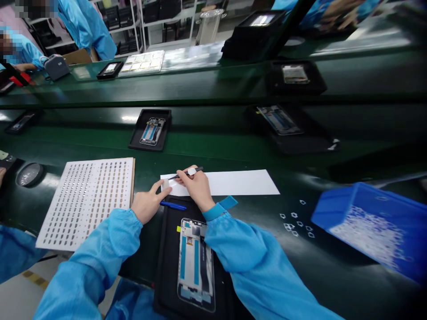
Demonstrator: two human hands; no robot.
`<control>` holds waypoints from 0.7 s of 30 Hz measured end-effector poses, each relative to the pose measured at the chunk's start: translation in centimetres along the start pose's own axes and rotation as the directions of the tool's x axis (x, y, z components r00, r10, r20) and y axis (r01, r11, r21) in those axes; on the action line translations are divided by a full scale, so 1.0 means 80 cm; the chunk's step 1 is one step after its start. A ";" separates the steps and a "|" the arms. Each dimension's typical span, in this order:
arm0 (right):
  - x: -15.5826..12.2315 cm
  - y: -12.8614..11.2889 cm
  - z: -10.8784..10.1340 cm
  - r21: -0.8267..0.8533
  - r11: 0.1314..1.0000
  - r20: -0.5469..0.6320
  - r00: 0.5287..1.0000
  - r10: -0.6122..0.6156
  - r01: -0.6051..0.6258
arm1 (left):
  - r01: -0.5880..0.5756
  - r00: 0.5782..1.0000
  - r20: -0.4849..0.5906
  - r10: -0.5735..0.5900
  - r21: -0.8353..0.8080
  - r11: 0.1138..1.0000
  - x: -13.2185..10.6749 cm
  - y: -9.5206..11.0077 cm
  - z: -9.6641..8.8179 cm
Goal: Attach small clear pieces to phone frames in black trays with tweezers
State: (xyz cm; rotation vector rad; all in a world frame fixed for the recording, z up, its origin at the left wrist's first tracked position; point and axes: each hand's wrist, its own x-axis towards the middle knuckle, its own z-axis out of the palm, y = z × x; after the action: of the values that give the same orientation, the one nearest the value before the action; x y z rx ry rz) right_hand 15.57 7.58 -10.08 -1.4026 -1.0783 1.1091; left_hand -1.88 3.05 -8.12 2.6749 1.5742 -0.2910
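My right hand point(196, 184) pinches black tweezers point(187, 173), whose tip points left onto the near left end of a long white paper strip point(233, 182). My left hand point(150, 202) rests at that same end, thumb and forefinger pressed on a small pale piece point(166, 183) on the strip. Just below my hands a blue pen point(172, 205) lies on a black tray point(167, 258) that holds an open phone frame point(195, 262) with blue strips inside. Both arms wear blue sleeves.
A white sheet point(85, 200) with rows of small parts lies to the left. A blue bin point(373, 226) of white bits stands right, with loose bits point(295, 220) before it. Further trays with phone frames point(151, 130) point(280, 120) sit on the green belt. Other people in blue work far left.
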 end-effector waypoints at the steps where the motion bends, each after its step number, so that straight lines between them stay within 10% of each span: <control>1: 0.001 -0.001 -0.002 0.036 0.999 -0.006 1.000 0.004 -0.004 | 0.003 1.000 0.008 -0.002 -0.004 1.000 0.000 0.001 -0.001; 8: -0.056 -0.021 -0.065 0.171 0.985 -0.121 0.993 0.003 0.018 | 0.038 0.999 -0.016 -0.040 -0.074 0.996 0.000 -0.005 -0.001; 14: -0.150 -0.004 -0.109 0.021 0.999 -0.123 0.992 0.028 -0.025 | -0.065 0.944 -0.310 -0.111 -0.505 0.861 -0.004 0.004 -0.019; 17: -0.164 0.005 -0.109 -0.036 0.999 -0.133 0.991 -0.001 -0.003 | -0.120 0.989 -0.144 0.029 -0.683 0.720 0.002 0.032 -0.041; 21: -0.161 0.012 -0.106 -0.111 0.993 -0.143 0.988 -0.063 0.047 | -0.049 0.976 0.129 0.174 -0.651 0.758 0.022 0.067 -0.057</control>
State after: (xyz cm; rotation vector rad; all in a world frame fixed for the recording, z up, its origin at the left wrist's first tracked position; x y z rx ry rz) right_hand 21.60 -6.59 -9.31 -1.5054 -1.0773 0.9043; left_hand 4.29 2.43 -4.31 2.1119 1.1633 0.0224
